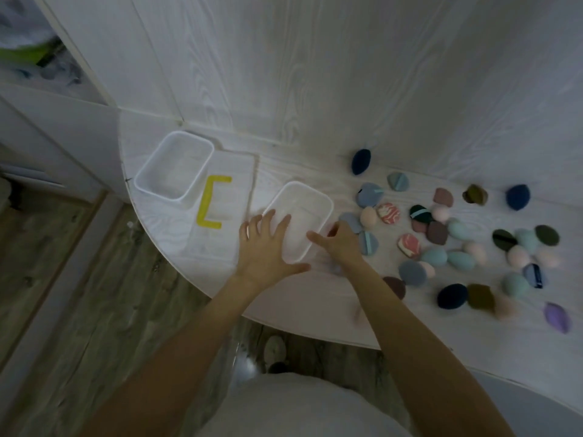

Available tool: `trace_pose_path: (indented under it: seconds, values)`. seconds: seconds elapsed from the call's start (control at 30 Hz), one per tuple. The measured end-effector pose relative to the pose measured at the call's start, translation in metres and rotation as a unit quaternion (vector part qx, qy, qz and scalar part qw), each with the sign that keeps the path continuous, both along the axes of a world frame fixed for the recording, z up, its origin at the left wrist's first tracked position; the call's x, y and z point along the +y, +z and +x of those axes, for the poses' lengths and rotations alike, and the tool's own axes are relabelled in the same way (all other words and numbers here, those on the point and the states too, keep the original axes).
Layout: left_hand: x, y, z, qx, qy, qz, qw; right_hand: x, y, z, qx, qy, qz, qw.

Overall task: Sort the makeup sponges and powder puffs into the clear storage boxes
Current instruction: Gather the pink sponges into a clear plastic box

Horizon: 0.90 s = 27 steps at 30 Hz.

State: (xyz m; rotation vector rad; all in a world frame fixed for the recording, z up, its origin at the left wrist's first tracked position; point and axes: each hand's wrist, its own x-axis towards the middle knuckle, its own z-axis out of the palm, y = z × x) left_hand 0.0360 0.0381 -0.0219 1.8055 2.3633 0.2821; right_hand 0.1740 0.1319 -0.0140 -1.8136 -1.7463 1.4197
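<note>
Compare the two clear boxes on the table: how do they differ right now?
The near box has both hands on it: the left hand lies spread over its near-left corner, and the right hand is at its right edge. The far box stands untouched at the table's left end, beside a lid with a yellow handle. Both look empty, white-rimmed and rectangular.

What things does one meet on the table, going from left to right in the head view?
Far clear box → yellow bracket-shaped piece → left hand → right hand → scattered sponges and puffs → purple sponge.
</note>
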Motion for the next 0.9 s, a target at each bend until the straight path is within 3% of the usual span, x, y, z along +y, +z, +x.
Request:
trace_pose_path:
  seconds: [0.1, 0.2, 0.27, 0.33, 0.47, 0.67, 0.8, 0.9]
  values:
    - [0.000, 0.003, 0.007, -0.027, -0.008, -0.046, 0.999, 0.003, 0.008, 0.006, 0.077, -0.026, 0.024, 0.996]
    - [0.001, 0.014, -0.006, -0.151, 0.021, 0.031, 0.988, 0.006, 0.009, 0.013, 0.119, -0.011, 0.034, 0.992]
    - [0.002, 0.023, -0.018, -0.316, 0.048, 0.045, 0.947, 0.007, 0.000, 0.017, 0.043, 0.081, 0.116, 0.989]
    - [0.003, 0.028, -0.031, -0.397, 0.101, 0.096, 0.907, 0.005, -0.013, 0.019, -0.047, 0.173, 0.183, 0.967]
    - [0.013, 0.028, -0.068, -0.377, 0.208, 0.218, 0.876, -0.006, -0.028, 0.026, -0.099, 0.244, 0.244, 0.933]
    - [0.037, 0.020, -0.108, -0.418, 0.311, 0.166, 0.837, -0.002, -0.023, 0.033, -0.127, 0.253, 0.262, 0.923]
    - [0.029, 0.015, -0.106, -0.461, 0.297, 0.164, 0.820, 0.001, -0.023, 0.035, -0.119, 0.263, 0.265, 0.920]
    - [0.011, 0.021, -0.094, -0.455, 0.287, 0.153, 0.829, 0.003, -0.022, 0.035, -0.105, 0.269, 0.260, 0.921]
